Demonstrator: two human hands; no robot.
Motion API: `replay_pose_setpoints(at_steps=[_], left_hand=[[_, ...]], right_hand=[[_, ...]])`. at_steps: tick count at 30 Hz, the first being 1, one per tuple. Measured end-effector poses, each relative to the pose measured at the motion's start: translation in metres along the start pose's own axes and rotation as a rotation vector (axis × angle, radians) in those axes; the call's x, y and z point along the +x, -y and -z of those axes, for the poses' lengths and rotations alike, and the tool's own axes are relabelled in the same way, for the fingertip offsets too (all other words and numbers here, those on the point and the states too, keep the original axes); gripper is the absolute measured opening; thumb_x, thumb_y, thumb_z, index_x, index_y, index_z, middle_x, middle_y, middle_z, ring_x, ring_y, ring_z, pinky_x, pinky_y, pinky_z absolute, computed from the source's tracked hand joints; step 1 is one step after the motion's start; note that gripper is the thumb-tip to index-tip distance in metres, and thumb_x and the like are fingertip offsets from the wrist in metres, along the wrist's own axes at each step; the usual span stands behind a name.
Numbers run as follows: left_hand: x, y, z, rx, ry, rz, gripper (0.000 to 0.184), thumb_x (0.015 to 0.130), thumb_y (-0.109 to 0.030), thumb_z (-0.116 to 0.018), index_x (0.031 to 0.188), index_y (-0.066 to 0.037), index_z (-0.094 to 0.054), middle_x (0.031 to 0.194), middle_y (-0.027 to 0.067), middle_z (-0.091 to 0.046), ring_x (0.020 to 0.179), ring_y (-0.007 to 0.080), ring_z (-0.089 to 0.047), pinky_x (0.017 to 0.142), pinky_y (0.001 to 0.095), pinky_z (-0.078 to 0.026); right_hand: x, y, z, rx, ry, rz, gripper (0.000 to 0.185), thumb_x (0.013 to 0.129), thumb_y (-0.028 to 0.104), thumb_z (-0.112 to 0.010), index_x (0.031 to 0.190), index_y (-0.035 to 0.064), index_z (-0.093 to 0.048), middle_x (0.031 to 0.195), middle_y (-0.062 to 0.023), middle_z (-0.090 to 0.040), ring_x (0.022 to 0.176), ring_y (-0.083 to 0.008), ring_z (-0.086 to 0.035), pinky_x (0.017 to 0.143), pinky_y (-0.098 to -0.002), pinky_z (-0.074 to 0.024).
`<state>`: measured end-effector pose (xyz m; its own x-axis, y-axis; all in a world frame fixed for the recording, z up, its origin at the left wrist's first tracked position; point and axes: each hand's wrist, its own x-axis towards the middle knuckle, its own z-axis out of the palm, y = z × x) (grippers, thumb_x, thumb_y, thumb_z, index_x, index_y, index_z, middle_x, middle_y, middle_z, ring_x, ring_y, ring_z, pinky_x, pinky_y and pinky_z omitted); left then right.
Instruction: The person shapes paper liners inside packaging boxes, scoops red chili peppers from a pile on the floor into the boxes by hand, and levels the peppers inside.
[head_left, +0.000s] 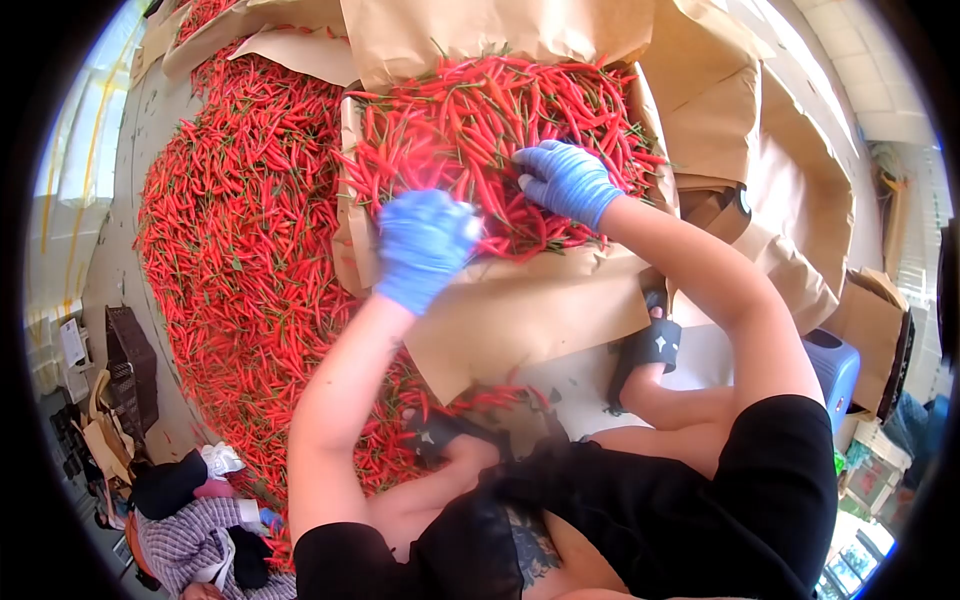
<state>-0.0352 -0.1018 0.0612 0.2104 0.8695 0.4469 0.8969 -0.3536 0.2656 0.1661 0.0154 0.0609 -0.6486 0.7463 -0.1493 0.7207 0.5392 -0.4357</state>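
A box lined with brown paper (530,300) is filled with red chillies (490,100). My left hand (425,245), in a blue glove, is over the near left part of the box; its fingers are curled and smeared by motion, and what they hold, if anything, cannot be made out. My right hand (570,183), also gloved in blue, rests on the chillies right of the box's middle, fingers bent and slightly apart, with chillies beneath them. A large heap of red chillies (240,230) spreads on the floor left of the box.
Another person (195,535) is beside the heap at the lower left, with a blue-gloved hand near chillies. More paper-lined boxes (800,170) stand right. A dark crate (130,365) is at the left, a blue stool (832,370) at the right. My feet flank the near side.
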Motion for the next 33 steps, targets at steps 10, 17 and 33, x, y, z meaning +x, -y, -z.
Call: replay_pose_setpoints(at_steps=[10, 17, 33], left_hand=[[0.042, -0.032, -0.059, 0.095, 0.160, 0.405, 0.036, 0.074, -0.033, -0.064, 0.101, -0.009, -0.065, 0.093, 0.0099, -0.060, 0.088, 0.0268, -0.057, 0.078, 0.0416, -0.044], [0.060, -0.031, -0.055, 0.144, 0.389, 0.414, 0.027, 0.079, -0.031, -0.058, 0.099, -0.013, -0.065, 0.088, 0.0077, -0.062, 0.084, 0.0263, -0.059, 0.075, 0.0429, -0.045], [0.070, -0.034, -0.052, -1.258, -0.172, 0.997, 0.005, 0.088, -0.008, -0.057, 0.091, -0.005, -0.057, 0.082, 0.0013, -0.060, 0.069, 0.0088, -0.056, 0.063, 0.0244, -0.050]], right_hand=[[0.015, -0.023, 0.004, 0.061, -0.168, 0.078, 0.021, 0.080, 0.022, -0.056, 0.096, 0.0115, -0.065, 0.092, -0.0117, -0.060, 0.087, -0.0292, -0.059, 0.078, -0.0396, -0.0483], [0.020, -0.034, 0.004, 0.186, -0.181, 0.096, 0.020, 0.081, 0.022, -0.056, 0.092, 0.0066, -0.063, 0.090, -0.0151, -0.061, 0.087, -0.0322, -0.059, 0.079, -0.0405, -0.0470], [0.021, -0.022, 0.014, 1.123, 0.123, -0.049, 0.018, 0.088, 0.017, -0.056, 0.097, 0.0020, -0.061, 0.082, -0.0018, -0.059, 0.077, -0.0100, -0.053, 0.070, -0.0271, -0.0460]])
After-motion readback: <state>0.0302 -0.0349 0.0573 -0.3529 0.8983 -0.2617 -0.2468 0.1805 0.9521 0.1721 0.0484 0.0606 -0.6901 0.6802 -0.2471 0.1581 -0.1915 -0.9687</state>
